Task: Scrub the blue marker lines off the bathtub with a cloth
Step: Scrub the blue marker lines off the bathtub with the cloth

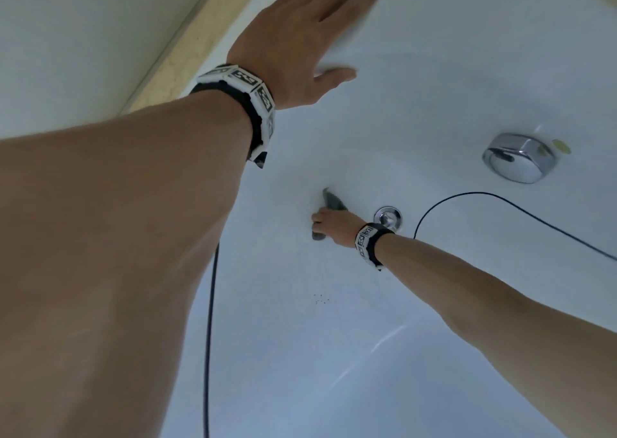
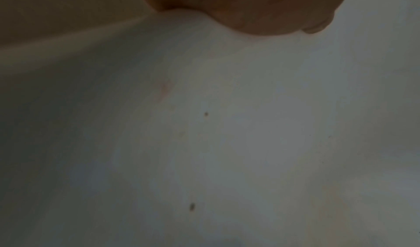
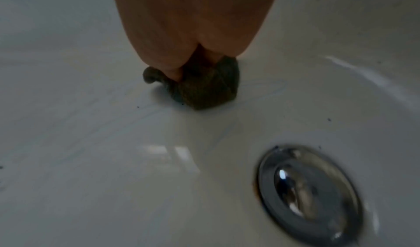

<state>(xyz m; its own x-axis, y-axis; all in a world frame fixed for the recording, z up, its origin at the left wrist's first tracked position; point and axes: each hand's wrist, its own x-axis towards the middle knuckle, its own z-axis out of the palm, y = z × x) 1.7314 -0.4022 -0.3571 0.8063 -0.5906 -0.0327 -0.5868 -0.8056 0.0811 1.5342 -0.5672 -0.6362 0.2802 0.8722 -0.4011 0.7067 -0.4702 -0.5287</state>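
- White enamel of the bathtub [image 1: 334, 337] filled nearly every view, with a beige ledge [image 1: 187, 46] along its upper left edge.
- My left hand [image 1: 293, 40] lay flat on the sloped tub wall, fingers straight and close together, the thumb held apart; it gripped nothing.
- My right hand [image 1: 330, 225] was low on the tub floor, just beside the round chrome drain [image 1: 388, 217].
- Its fingers were curled around a dark grey-green cloth [image 3: 204, 87], bunched into a wad and pressed against the enamel.
- Faint blue marker lines [image 3: 270, 89] were on the floor around the cloth, pale and smeared; in the right wrist view they ran to both sides of the wad.
- Some small dark specks [image 1: 320, 300] sat on the floor nearer to me, apart from the cloth.
- On the end wall, above the drain, stood a chrome overflow knob [image 1: 517, 157].
- One thin black cable [image 1: 500, 200] curved across the wall near the drain, and another one [image 1: 209, 337] hung beside my left forearm.
- Both wrists carried a white band with black square markers [image 1: 247, 83].
- The left wrist view was dim and showed only the heel of my palm [image 2: 250, 5] on the tub.
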